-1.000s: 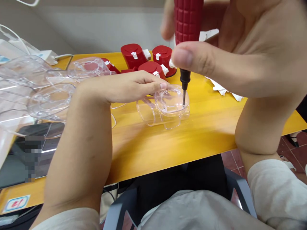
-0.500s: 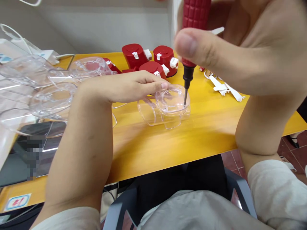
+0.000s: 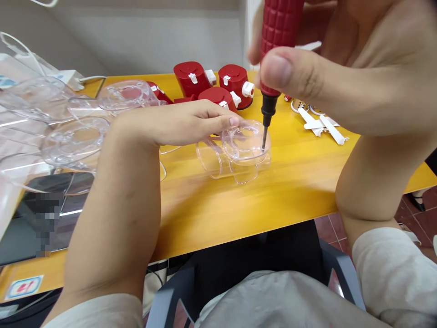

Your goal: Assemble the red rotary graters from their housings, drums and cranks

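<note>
My right hand (image 3: pixel 327 77) grips a red electric screwdriver (image 3: pixel 280 36) with a black nose, held upright. Its thin bit points down and meets the right edge of a clear plastic housing (image 3: pixel 246 146), close to the rim of its round opening. The housing stands on the yellow table (image 3: pixel 218 205). My left hand (image 3: pixel 198 120) rests on the far left side of that housing, thumb along the top, and steadies it. The other fingers of my left hand are partly hidden behind it.
Several red housings with white knobs (image 3: pixel 191 77) stand behind. Clear plastic parts (image 3: pixel 82 141) crowd the left, near a black tablet-like slab (image 3: pixel 20 241). White plastic strips (image 3: pixel 332 130) lie at the right. A white power strip (image 3: pixel 68 79) and cables sit at the back left.
My right thumb and the screwdriver handle have shifted very slightly to the right and down. The bit stays at the same spot on the housing, and my left hand keeps its place.
</note>
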Demonstrator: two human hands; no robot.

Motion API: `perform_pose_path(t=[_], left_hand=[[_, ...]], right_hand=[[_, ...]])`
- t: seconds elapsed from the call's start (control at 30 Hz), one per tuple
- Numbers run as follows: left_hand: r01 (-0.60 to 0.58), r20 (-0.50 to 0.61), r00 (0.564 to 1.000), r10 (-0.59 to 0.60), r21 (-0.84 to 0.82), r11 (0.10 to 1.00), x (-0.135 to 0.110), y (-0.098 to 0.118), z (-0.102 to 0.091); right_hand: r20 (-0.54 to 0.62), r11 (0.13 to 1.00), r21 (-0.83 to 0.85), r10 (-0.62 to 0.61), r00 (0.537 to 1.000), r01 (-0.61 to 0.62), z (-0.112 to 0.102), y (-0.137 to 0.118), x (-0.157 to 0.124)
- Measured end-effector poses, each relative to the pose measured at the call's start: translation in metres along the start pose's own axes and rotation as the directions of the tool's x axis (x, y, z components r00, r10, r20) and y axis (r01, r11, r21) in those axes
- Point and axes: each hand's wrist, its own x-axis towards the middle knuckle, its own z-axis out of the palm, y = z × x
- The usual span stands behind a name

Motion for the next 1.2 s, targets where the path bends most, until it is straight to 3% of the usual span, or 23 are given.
perform_pose_path(t=[0.17, 0.3, 0.4, 0.53, 0.63, 0.73, 0.8, 0.83, 0.9, 1.07, 1.2], left_hand=[[0.027, 0.011, 1.0, -0.027, -0.014, 1.0, 0.0, 0.0, 0.0], [0.018, 0.006, 1.0, -0.018, 0.001, 1.0, -0.002, 0.005, 0.0], [0.0, -0.001, 1.0, 0.0, -0.005, 1.0, -0.002, 0.007, 0.001], [0.003, 0.004, 1.0, -0.003, -0.033, 0.999, -0.001, 0.003, 0.001], [0.001, 0.003, 1.0, -0.001, -0.04, 0.999, -0.001, 0.002, 0.001], [0.0, 0.004, 1.0, 0.0, -0.022, 1.0, -0.002, 0.003, 0.001], [-0.001, 0.002, 1.0, 0.001, -0.006, 1.0, -0.002, 0.005, 0.001], [-0.003, 0.002, 1.0, 0.003, 0.0, 1.0, -0.002, 0.005, 0.002], [-0.007, 0.001, 1.0, 0.007, 0.005, 1.0, -0.002, 0.006, 0.001], [-0.006, 0.013, 1.0, 0.007, -0.009, 1.0, -0.002, 0.006, 0.0], [-0.009, 0.018, 1.0, 0.01, -0.012, 1.0, -0.003, 0.006, 0.0]], right_hand=[[-0.021, 0.995, -0.083, 0.059, 0.998, -0.061, 0.003, -0.005, 0.01], [-0.106, 0.935, -0.356, -0.042, 0.993, 0.002, 0.006, -0.007, 0.0], [-0.083, 0.865, -0.499, -0.105, 0.991, 0.05, 0.008, -0.009, -0.007], [0.061, 0.956, -0.265, -0.115, 0.992, 0.127, 0.005, -0.015, -0.007], [0.038, 0.996, -0.089, -0.009, 0.999, 0.013, 0.001, -0.017, -0.004], [-0.059, 0.978, -0.203, 0.027, 0.998, -0.039, 0.001, -0.01, -0.002], [-0.129, 0.912, -0.406, -0.12, 0.984, 0.058, 0.003, -0.005, -0.002], [-0.126, 0.866, -0.493, -0.169, 0.978, 0.086, 0.004, -0.005, -0.003], [-0.067, 0.831, -0.552, -0.125, 0.99, 0.068, 0.005, -0.008, -0.006], [0.091, 0.928, -0.343, -0.122, 0.988, 0.146, 0.003, -0.019, -0.012], [-0.027, 0.985, -0.161, -0.061, 0.998, 0.056, -0.001, -0.013, -0.008]])
